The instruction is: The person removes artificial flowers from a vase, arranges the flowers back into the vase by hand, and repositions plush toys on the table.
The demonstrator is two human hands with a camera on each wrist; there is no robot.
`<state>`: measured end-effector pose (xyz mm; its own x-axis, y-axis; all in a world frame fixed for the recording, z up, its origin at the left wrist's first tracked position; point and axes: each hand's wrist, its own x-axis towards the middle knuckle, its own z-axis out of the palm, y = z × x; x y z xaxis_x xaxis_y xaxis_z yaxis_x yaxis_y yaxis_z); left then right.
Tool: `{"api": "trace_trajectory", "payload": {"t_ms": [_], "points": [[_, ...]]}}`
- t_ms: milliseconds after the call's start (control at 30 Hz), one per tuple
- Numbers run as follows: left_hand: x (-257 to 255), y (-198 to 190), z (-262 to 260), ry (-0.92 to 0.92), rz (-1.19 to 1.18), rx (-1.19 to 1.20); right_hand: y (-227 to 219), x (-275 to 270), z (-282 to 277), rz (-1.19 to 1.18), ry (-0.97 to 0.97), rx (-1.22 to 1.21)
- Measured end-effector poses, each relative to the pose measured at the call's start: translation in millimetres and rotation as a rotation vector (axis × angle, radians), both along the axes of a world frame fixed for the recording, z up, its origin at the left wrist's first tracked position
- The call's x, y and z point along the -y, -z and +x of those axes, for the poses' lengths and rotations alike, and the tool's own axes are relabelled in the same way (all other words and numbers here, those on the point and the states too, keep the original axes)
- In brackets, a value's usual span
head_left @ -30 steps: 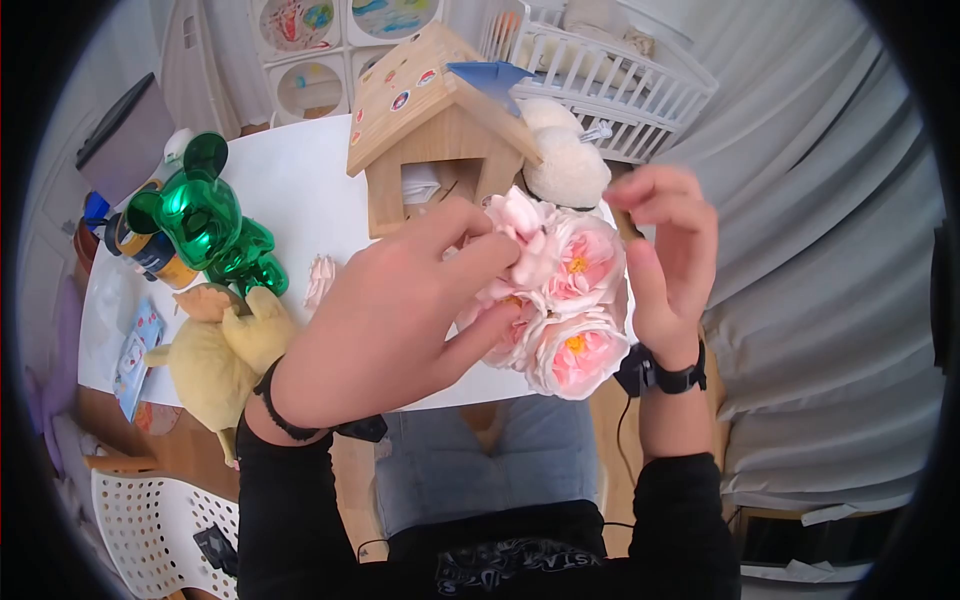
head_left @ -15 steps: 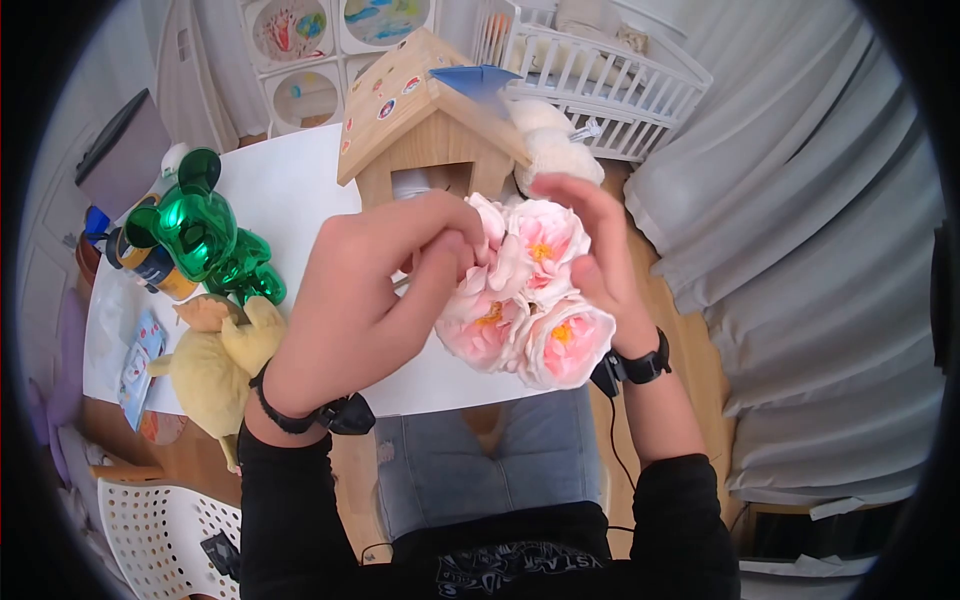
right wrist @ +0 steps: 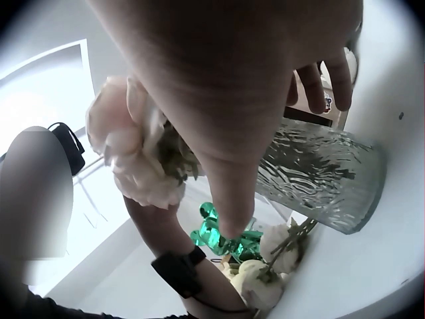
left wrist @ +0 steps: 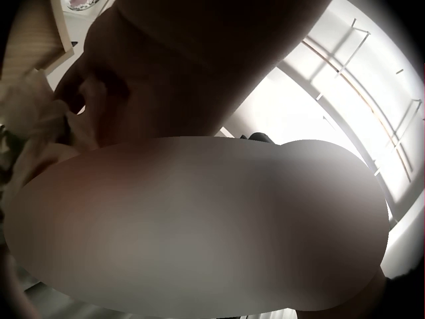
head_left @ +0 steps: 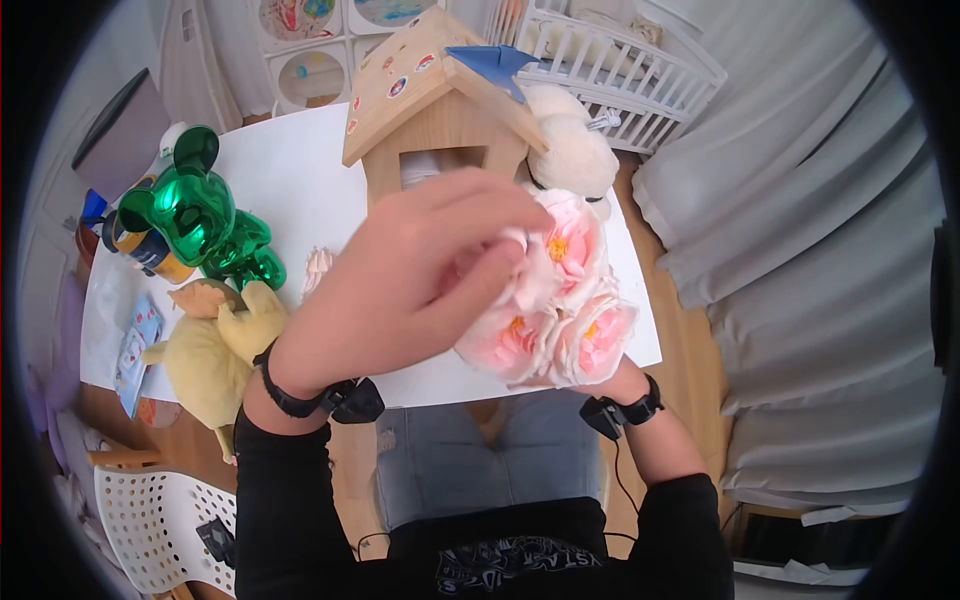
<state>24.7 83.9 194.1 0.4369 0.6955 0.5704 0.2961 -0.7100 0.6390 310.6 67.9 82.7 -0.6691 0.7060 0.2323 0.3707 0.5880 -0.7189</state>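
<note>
Several pink flowers with yellow centres [head_left: 590, 335] form a bunch in the head view. My left hand [head_left: 400, 285] comes over them from the left, thumb and fingers pinching petals of the leftmost bloom. Below the blooms, the right wrist view has a ribbed clear glass vase [right wrist: 325, 176]. Around its upper part lies my right hand [right wrist: 232, 86], thumb on one side and fingers on the other. In the head view the blooms hide most of that hand. The left wrist view is dark, with pale petals [left wrist: 30, 106] at its left edge.
On the white table [head_left: 300, 170] stand a wooden house [head_left: 430, 110], a shiny green bear figure [head_left: 200, 215], and a yellow plush [head_left: 210, 365] at the near left edge. A cream plush [head_left: 570, 150] is behind the flowers. Pale flowers [right wrist: 259, 282] with stems lie near the vase.
My right hand has dropped from beside the blooms to below them, round the vase. My left hand stays at the leftmost bloom, and the bunch has turned slightly.
</note>
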Motion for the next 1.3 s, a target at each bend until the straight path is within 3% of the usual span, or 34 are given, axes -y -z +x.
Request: {"api": "trace_trajectory", "payload": {"t_ms": [67, 300, 500, 667, 800, 900, 933, 1033, 1067, 1100, 1133, 1167, 1233, 1300], "points": [[3.4, -0.6, 0.3, 0.095, -0.095, 0.041, 8.0, -22.1, -20.8, 0.016, -0.012, -0.028], [1.9, -4.1, -9.6, 0.034, -0.097, -0.051, 42.7, -61.2, -2.1, 0.02, -0.036, -0.125], [-12.2, 1.2, -3.2, -0.135, 0.234, -0.04, 49.4, -93.2, -3.9, 0.022, -0.049, -0.126], [-19.7, 11.1, -0.5, 0.075, 0.128, -0.082, 48.5, -100.6, -5.1, 0.019, -0.091, -0.09], [-18.2, 14.5, 0.8, 0.105, 0.182, -0.133, 47.0, -120.4, -16.0, 0.018, -0.128, -0.079], [0.2, 12.2, 11.4, -0.051, 0.229, -0.311, 46.1, -127.9, -16.7, 0.017, -0.158, -0.072], [4.7, 13.7, 17.3, -0.053, 0.226, -0.316, 50.8, -113.6, -18.6, 0.017, -0.164, -0.068], [18.2, 17.8, 41.8, -0.317, 0.317, -0.381, 49.8, -132.9, -50.5, 0.01, -0.166, -0.055], [13.0, 26.4, 50.4, -0.307, 0.313, -0.383, 49.6, -135.3, -44.0, 0.007, -0.162, -0.05], [6.9, 41.6, 58.8, -0.312, 0.51, -0.312, 46.5, -153.7, -58.1, 0.003, -0.156, -0.046], [3.9, 50.6, 64.2, -0.317, 0.703, -0.235, 53.8, -124.1, -35.7, -0.003, -0.151, -0.04], [5.0, 48.4, 63.8, -0.306, 0.699, -0.236, 52.3, -93.6, -17.9, -0.005, -0.147, -0.036], [11.0, 35.0, 53.9, -0.239, 0.425, -0.403, 54.6, -129.7, -40.2, -0.005, -0.138, -0.031], [12.9, 20.9, 49.3, -0.193, 0.363, -0.406, 51.4, -150.9, -73.3, 0.002, -0.131, -0.029]]}}
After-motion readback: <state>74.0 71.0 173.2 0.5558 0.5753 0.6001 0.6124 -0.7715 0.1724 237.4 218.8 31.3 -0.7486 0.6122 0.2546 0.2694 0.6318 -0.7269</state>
